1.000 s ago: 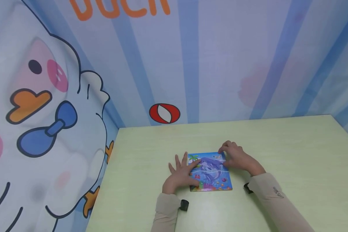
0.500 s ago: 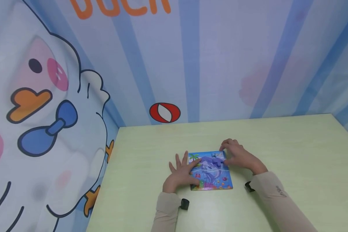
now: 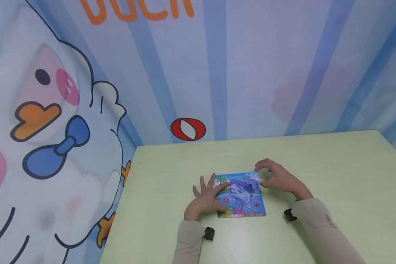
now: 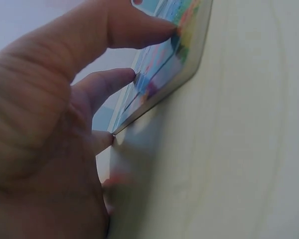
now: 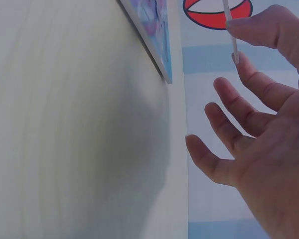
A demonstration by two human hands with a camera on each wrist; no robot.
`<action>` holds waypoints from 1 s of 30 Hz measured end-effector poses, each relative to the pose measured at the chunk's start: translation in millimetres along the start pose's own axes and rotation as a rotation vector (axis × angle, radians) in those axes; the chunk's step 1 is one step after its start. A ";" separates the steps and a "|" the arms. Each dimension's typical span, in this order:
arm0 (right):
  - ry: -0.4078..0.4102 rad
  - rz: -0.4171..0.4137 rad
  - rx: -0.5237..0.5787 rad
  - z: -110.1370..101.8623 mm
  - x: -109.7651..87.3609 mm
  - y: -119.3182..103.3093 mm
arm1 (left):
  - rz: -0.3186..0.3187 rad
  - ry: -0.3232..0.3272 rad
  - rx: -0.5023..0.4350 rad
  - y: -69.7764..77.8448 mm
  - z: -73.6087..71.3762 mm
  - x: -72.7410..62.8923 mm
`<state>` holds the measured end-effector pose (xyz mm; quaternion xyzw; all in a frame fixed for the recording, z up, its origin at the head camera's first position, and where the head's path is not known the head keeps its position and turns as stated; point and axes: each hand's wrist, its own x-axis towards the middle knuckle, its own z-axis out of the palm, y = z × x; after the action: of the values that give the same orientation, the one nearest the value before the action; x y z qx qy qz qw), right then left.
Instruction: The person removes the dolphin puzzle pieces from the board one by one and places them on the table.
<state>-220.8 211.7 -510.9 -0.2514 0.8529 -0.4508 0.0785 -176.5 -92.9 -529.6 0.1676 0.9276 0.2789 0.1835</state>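
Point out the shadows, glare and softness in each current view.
Head: a pale sheen on the near table, a soft shadow beside the right sleeve; left wrist: the left hand looks dim, with a dark, soft-edged shadow next to the puzzle; right wrist: a broad, blurry shadow across the table.

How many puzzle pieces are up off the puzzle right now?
1: a puzzle piece, pinched in the right hand above the far right corner of the puzzle. The left hand covers part of the left side, so anything beneath it would be hidden.
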 end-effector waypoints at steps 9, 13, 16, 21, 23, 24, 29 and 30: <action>0.049 0.013 0.046 -18.0 -14.5 8.9 | 0.028 0.025 -0.007 -3.3 0.7 1.7; 0.069 0.029 0.039 -26.9 -22.8 13.9 | 0.037 0.057 -0.030 -6.4 0.7 -0.9; 0.085 0.034 0.034 -33.9 -29.5 17.4 | 0.052 0.087 -0.053 -9.3 1.3 -2.3; 0.111 0.031 0.024 -43.7 -38.1 22.0 | 0.072 0.135 -0.037 -15.0 4.1 -0.6; 0.117 0.035 0.018 -47.2 -41.4 23.0 | 0.077 0.150 -0.033 -16.3 5.0 0.6; 0.121 0.037 0.015 -48.8 -43.1 23.5 | 0.080 0.157 -0.034 -16.6 5.2 1.1; 0.134 0.054 0.002 -56.8 -51.5 27.4 | 0.072 0.173 -0.038 -17.7 5.5 3.5; 0.139 0.055 -0.004 -58.0 -53.3 28.8 | 0.069 0.174 -0.037 -17.4 5.4 3.7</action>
<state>-206.2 294.1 -505.4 -0.1963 0.8638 -0.4630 0.0310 -181.0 -102.6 -544.8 0.1713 0.9284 0.3155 0.0956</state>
